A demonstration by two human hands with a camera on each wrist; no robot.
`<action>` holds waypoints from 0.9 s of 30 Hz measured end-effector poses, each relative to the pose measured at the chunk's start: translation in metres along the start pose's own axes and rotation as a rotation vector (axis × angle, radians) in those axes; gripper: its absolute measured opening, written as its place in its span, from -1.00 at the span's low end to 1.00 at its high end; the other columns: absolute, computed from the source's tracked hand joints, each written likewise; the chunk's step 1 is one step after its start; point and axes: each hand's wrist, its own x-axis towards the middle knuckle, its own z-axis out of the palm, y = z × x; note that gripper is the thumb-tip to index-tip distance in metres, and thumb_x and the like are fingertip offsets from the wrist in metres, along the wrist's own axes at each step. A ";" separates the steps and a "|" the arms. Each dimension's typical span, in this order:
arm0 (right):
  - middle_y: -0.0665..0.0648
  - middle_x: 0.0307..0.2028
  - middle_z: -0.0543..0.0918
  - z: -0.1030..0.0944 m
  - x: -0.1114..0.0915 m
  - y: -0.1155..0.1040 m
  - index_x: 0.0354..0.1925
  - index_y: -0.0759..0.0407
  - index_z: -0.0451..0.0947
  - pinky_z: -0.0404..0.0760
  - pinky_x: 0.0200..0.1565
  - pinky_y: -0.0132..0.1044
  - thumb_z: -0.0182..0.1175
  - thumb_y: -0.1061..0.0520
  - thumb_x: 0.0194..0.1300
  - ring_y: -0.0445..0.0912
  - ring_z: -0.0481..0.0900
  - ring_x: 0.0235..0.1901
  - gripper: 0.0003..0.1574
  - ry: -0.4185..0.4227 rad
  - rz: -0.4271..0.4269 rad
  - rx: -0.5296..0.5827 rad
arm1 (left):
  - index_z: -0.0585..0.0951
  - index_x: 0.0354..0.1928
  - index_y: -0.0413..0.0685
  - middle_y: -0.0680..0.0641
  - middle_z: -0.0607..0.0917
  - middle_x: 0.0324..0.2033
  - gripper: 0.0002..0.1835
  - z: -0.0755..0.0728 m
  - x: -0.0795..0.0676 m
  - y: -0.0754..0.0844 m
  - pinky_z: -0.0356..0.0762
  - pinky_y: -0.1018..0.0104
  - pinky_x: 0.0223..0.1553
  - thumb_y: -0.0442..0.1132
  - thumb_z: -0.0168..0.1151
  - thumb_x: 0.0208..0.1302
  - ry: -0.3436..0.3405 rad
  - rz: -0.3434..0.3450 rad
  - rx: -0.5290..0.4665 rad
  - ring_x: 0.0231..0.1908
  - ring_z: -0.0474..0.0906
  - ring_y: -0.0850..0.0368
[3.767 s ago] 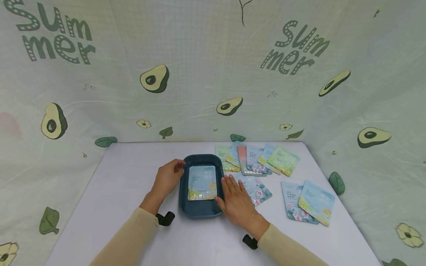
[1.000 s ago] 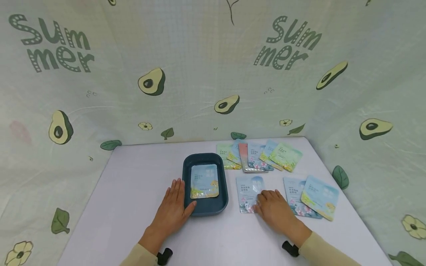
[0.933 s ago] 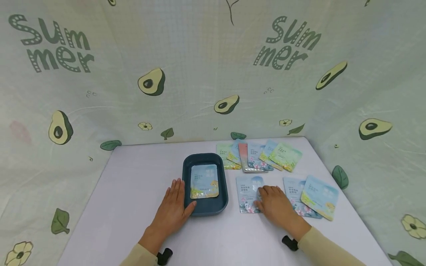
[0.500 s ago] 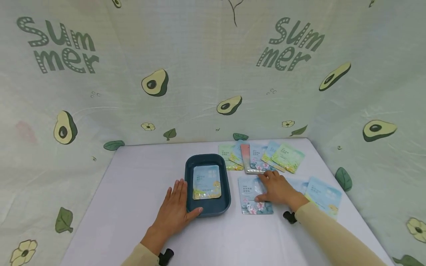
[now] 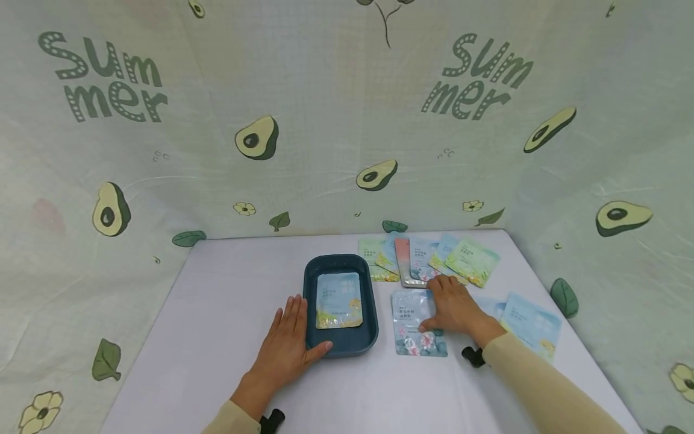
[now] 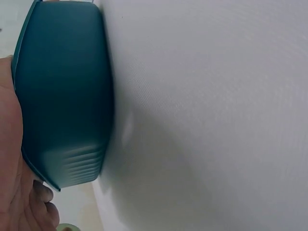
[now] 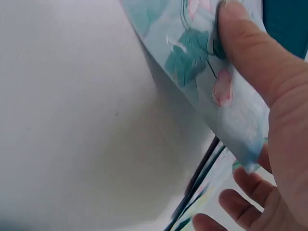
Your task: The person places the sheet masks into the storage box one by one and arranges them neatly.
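A dark teal tray [image 5: 371, 340] stands mid-table and holds one flat light-blue sachet [image 5: 338, 301] with a yellow-green lower edge. My left hand [image 5: 284, 346] lies with straight fingers along the tray's left side, its thumb over the near rim. In the left wrist view, the palm meets the rim of the tray [image 6: 62, 91]. Right of the tray is a blue sachet [image 5: 409, 322] printed with pink flowers. My right hand [image 5: 455, 307] pinches its right side, thumb on the printed face. The right wrist view shows the edge of this flowered sachet [image 7: 192, 72] raised off the table.
Behind the right hand, several overlapping sachets lie in a row, among them a green one [image 5: 473, 262] and a pink-and-silver one [image 5: 403, 265]. Partly under the right forearm, two more overlap, the upper a blue sachet [image 5: 534, 325]. A patterned cloth [image 5: 320, 199] hangs behind the white table [image 5: 217, 301].
My right hand has left the tray's side and moved right, then up along the flowered sachet, which now lies straighter. The left hand has changed from the tray's upper left rim to lying flat along its side.
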 end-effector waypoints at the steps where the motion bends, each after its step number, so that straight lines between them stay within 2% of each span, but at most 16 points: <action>1: 0.37 0.22 0.47 0.000 -0.001 -0.001 0.22 0.29 0.42 0.49 0.20 0.24 0.65 -0.48 -0.16 0.27 0.40 0.15 0.27 0.023 -0.004 -0.007 | 0.06 0.65 -0.34 -0.31 0.06 0.66 0.26 0.000 0.000 0.000 0.00 -0.23 0.62 0.59 0.04 0.34 -0.004 -0.002 -0.001 0.67 -0.08 -0.23; 6: 0.39 0.22 0.47 -0.003 -0.008 -0.006 0.23 0.29 0.40 0.48 0.23 0.27 0.70 -0.31 -0.08 0.35 0.39 0.23 0.16 0.155 -0.020 -0.043 | 0.05 0.65 -0.35 -0.32 0.05 0.66 0.24 0.000 0.000 0.000 0.01 -0.23 0.62 0.57 0.04 0.36 -0.004 0.001 -0.018 0.67 -0.10 -0.23; 11: 0.36 0.20 0.48 0.001 -0.011 -0.010 0.20 0.26 0.41 0.49 0.25 0.26 0.73 -0.17 -0.05 0.33 0.41 0.23 0.05 0.292 -0.041 -0.074 | 0.05 0.65 -0.36 -0.32 0.05 0.66 0.23 0.000 0.000 0.001 0.03 -0.22 0.62 0.55 0.06 0.37 0.003 0.005 -0.020 0.67 -0.10 -0.23; 16: 0.36 0.16 0.51 0.004 -0.011 -0.012 0.18 0.24 0.41 0.52 0.20 0.23 0.72 -0.07 0.00 0.32 0.45 0.18 -0.04 0.369 -0.050 -0.086 | 0.07 0.64 -0.36 -0.33 0.08 0.65 0.23 0.001 0.000 0.000 0.06 -0.23 0.60 0.55 0.09 0.36 0.021 0.009 -0.029 0.67 -0.06 -0.25; 18: 0.37 0.12 0.53 0.005 -0.011 -0.012 0.19 0.24 0.40 0.58 0.10 0.22 0.70 -0.02 0.04 0.30 0.52 0.09 -0.08 0.380 -0.037 -0.065 | 0.08 0.64 -0.36 -0.33 0.09 0.65 0.23 0.001 0.000 0.000 0.07 -0.23 0.60 0.56 0.07 0.36 0.024 0.009 -0.034 0.66 -0.06 -0.25; 21: 0.34 0.06 0.57 0.007 -0.014 -0.013 0.27 0.22 0.35 0.67 -0.05 0.15 0.62 0.05 0.17 0.16 0.61 -0.19 -0.13 0.359 -0.008 0.002 | 0.09 0.64 -0.36 -0.34 0.10 0.64 0.23 0.002 -0.001 0.000 0.10 -0.23 0.59 0.57 0.05 0.36 0.033 0.014 -0.045 0.66 -0.04 -0.26; 24: 0.32 0.08 0.62 0.008 -0.017 -0.015 0.41 0.18 0.30 0.72 -0.22 0.02 0.51 0.11 0.32 -0.04 0.57 -0.44 -0.15 0.322 0.007 0.090 | 0.08 0.64 -0.36 -0.33 0.10 0.64 0.23 0.003 -0.001 0.000 0.10 -0.23 0.59 0.56 0.05 0.37 0.035 0.015 -0.047 0.66 -0.04 -0.26; 27: 0.33 0.19 0.62 0.008 -0.018 -0.017 0.51 0.13 0.26 0.73 -0.24 -0.03 0.44 0.15 0.39 -0.08 0.61 -0.44 -0.14 0.291 0.013 0.167 | 0.07 0.64 -0.36 -0.33 0.09 0.65 0.22 0.003 -0.001 -0.001 0.08 -0.22 0.60 0.55 0.07 0.37 0.032 0.014 -0.046 0.66 -0.06 -0.25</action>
